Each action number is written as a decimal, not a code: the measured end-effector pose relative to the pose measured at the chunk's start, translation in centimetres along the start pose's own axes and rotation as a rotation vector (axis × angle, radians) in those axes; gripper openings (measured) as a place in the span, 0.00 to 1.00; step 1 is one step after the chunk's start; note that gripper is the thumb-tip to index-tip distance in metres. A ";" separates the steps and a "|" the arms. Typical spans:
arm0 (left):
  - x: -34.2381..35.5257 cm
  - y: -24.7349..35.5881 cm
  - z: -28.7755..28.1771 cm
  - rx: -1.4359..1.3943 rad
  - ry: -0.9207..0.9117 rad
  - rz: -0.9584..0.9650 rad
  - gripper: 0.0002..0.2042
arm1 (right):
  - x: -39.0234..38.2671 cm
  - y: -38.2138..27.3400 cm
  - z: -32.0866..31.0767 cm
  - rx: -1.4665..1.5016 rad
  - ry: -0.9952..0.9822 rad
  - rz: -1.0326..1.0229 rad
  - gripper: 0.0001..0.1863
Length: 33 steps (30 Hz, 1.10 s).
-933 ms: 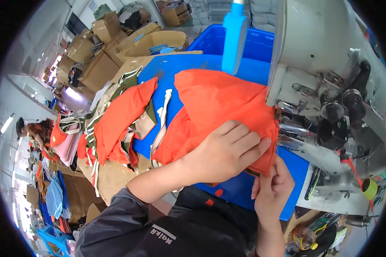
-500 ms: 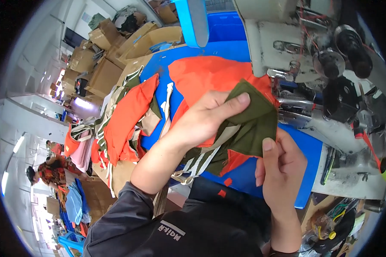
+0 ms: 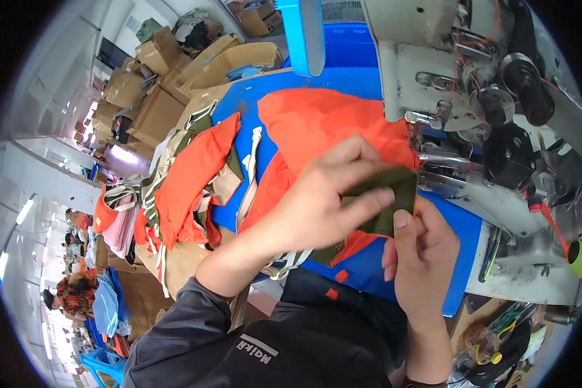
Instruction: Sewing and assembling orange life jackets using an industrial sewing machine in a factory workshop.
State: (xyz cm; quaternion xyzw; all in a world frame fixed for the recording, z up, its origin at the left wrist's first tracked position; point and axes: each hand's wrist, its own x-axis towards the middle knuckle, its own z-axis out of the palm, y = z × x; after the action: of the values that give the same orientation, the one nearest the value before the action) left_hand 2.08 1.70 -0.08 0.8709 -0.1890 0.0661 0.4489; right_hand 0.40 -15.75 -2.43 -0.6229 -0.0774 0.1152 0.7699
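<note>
Both hands pinch a small olive-green fabric piece (image 3: 385,200) right at the sewing machine (image 3: 498,149): the left hand (image 3: 320,204) grips it from above, the right hand (image 3: 420,255) from below with the thumb on top. Under them orange fabric (image 3: 317,123) lies on the blue table (image 3: 462,226). More orange and olive pieces (image 3: 187,187) are heaped to the left, with cardboard boxes (image 3: 155,97) behind.

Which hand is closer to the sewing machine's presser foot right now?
Right. The right hand sits just below the presser foot, pinching the olive fabric piece; the left hand lies farther left.
</note>
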 end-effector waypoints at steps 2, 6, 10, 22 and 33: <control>-0.4 0.3 0.4 0.209 0.041 0.152 0.18 | -0.1 0.1 0.1 -0.006 0.008 -0.009 0.08; -0.8 0.3 1.0 0.713 0.085 0.377 0.24 | -0.4 1.0 0.0 0.004 0.036 -0.033 0.10; -0.9 -0.2 1.2 0.955 0.070 0.532 0.24 | -0.5 1.7 0.2 0.042 0.067 -0.019 0.11; 0.0 -0.8 1.0 0.967 0.060 0.505 0.24 | 0.8 1.9 0.3 -0.002 0.133 -0.081 0.07; 0.7 -1.9 1.3 0.831 0.204 0.638 0.18 | 2.0 1.2 0.4 -0.009 0.115 -0.069 0.06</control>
State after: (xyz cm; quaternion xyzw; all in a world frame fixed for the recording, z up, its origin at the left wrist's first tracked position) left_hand 3.36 1.50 -2.06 0.8636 -0.3578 0.3530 0.0400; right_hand 2.09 -14.60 -3.61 -0.6287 -0.0551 0.0523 0.7740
